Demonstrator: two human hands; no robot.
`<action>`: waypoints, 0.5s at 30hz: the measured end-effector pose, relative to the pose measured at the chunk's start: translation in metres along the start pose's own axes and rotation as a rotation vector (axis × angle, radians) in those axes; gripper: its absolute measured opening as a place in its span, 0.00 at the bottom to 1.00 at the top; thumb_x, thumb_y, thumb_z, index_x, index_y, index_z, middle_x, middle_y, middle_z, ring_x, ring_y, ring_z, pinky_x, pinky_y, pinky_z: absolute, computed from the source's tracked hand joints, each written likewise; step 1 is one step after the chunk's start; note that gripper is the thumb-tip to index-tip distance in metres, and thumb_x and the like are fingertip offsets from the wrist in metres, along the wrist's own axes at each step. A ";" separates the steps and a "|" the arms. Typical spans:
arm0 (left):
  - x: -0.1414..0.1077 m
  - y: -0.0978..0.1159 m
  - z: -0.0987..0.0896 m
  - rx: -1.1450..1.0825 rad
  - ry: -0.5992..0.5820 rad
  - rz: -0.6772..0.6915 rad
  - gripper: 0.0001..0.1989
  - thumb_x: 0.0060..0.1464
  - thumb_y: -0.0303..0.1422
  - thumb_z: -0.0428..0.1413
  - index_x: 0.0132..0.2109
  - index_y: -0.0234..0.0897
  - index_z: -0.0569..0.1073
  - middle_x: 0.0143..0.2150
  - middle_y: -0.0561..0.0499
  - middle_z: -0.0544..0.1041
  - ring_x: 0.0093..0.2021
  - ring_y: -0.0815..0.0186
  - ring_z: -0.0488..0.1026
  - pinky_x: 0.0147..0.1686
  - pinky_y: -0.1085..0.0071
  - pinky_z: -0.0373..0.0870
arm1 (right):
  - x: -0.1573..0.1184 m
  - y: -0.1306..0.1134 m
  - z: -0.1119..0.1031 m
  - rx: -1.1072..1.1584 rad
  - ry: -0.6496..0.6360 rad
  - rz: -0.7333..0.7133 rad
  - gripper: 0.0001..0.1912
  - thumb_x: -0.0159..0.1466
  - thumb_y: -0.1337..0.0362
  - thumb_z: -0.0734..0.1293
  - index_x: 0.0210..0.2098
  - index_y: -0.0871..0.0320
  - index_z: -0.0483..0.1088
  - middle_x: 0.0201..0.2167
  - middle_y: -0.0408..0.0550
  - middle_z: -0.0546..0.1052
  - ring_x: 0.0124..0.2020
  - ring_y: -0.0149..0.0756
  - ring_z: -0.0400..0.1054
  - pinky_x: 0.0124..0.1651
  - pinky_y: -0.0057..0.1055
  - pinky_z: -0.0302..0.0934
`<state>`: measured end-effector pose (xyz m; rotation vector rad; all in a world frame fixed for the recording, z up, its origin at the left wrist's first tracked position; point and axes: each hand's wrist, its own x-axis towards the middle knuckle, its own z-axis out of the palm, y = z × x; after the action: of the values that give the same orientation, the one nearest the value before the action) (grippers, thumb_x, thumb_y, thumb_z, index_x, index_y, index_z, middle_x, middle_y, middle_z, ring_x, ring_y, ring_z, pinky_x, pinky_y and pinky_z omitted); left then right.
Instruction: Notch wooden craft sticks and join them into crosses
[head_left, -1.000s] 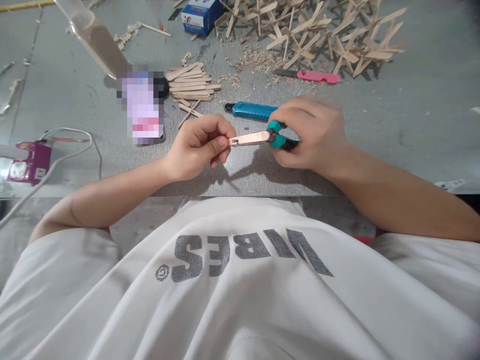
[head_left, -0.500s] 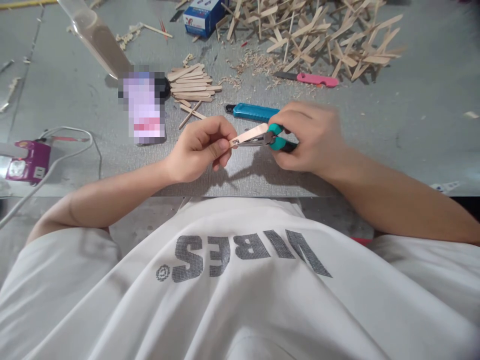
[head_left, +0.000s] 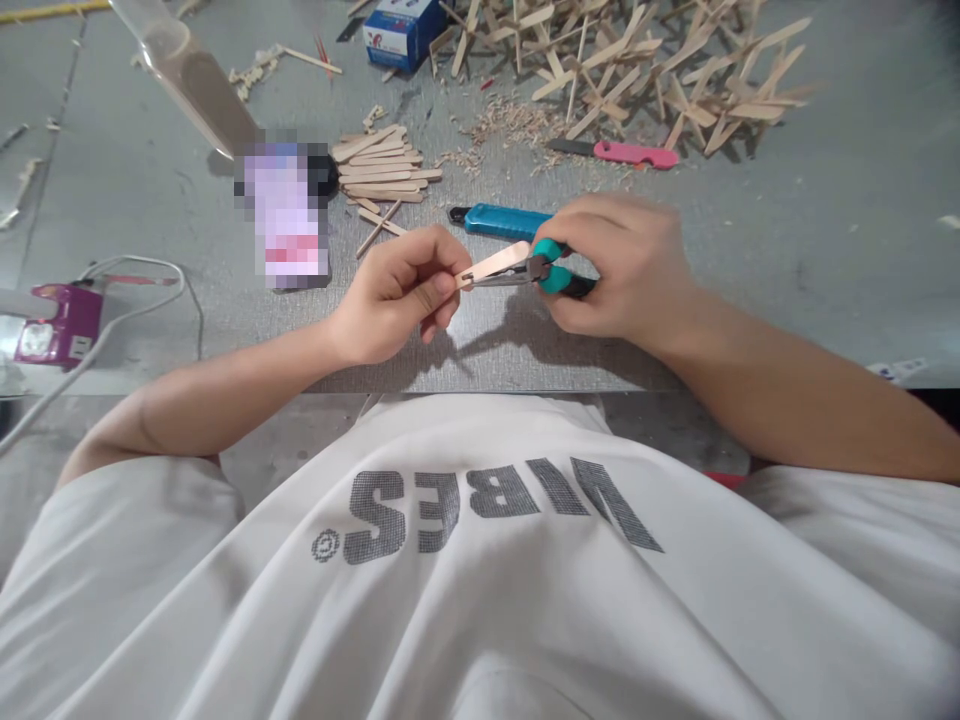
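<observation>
My left hand [head_left: 409, 295] pinches the near end of a flat wooden craft stick [head_left: 495, 263] between thumb and fingers. A small dark slot or notch shows in the stick close to the thumb. My right hand [head_left: 622, 262] is closed round the teal-and-black handles of long-nose pliers [head_left: 538, 269]. The pliers' jaws run along the stick, their tips at the dark notch beside my left thumb. Whether the jaws grip the wood I cannot tell. Just beyond the hands lies a blue utility knife [head_left: 506, 220], partly behind my right hand.
Loose craft sticks [head_left: 382, 170] lie beside a phone [head_left: 289, 210] with a blurred screen. At the back are a pile of crossed sticks [head_left: 600, 80], wood shavings [head_left: 517, 122], a pink-handled knife [head_left: 637, 153] and a blue box [head_left: 401, 35]. A purple device [head_left: 64, 325] with a cable sits left.
Both hands hold nearly the same place, with the stick and pliers shifted very slightly. The pliers stay along the stick near the notch.
</observation>
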<state>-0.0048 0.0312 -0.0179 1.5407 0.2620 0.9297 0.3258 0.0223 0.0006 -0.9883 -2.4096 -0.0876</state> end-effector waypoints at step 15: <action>0.003 0.012 0.011 0.019 0.075 -0.009 0.25 0.80 0.59 0.74 0.46 0.43 0.81 0.25 0.60 0.74 0.20 0.70 0.73 0.19 0.76 0.70 | -0.001 0.006 0.002 0.026 0.080 -0.054 0.25 0.61 0.60 0.75 0.58 0.45 0.81 0.51 0.49 0.90 0.46 0.55 0.86 0.46 0.50 0.76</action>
<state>0.0005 0.0219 -0.0047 1.5229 0.3319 0.9819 0.3290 0.0265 -0.0024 -0.8914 -2.3591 -0.1123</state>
